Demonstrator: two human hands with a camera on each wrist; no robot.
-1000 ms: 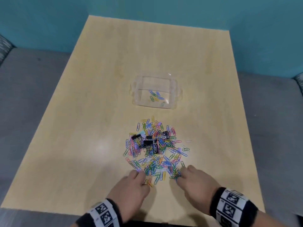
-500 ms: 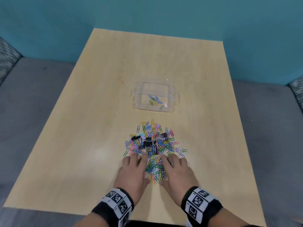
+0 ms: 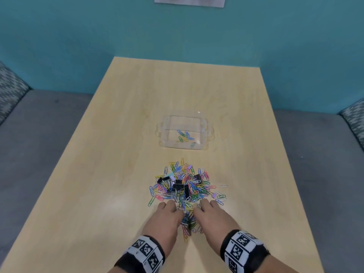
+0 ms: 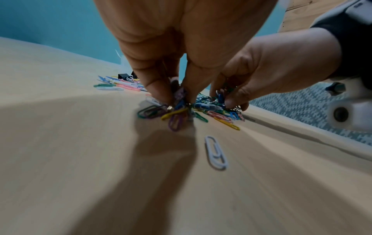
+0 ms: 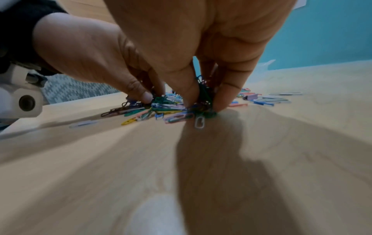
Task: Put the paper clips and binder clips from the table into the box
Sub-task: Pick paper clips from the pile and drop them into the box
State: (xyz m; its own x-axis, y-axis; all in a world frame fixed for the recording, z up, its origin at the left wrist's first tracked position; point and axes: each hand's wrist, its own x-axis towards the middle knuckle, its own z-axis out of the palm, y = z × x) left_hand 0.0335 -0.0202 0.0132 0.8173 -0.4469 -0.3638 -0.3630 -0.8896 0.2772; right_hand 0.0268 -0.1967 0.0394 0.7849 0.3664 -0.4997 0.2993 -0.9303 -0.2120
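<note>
A heap of coloured paper clips (image 3: 187,186) with several black binder clips (image 3: 178,187) lies on the wooden table (image 3: 118,154) in front of me. Beyond it stands the clear plastic box (image 3: 184,132) with a few clips inside. My left hand (image 3: 167,215) and right hand (image 3: 211,215) sit side by side at the heap's near edge, fingers curled down. The left fingers (image 4: 159,89) pinch a bunch of paper clips (image 4: 177,109) against the table. The right fingers (image 5: 227,89) grip another bunch of clips (image 5: 203,98). A white clip (image 4: 215,152) lies loose nearer me.
Grey upholstered seating (image 3: 39,134) flanks the table on both sides, and a teal wall (image 3: 177,36) stands behind it. A single white clip (image 3: 223,186) lies apart at the heap's right. Black-and-white marker bands (image 3: 242,251) wrap both wrists.
Both hands came together from apart, then drew back towards me with fingers curling onto clips at the heap's near edge. The head view has tilted up.
</note>
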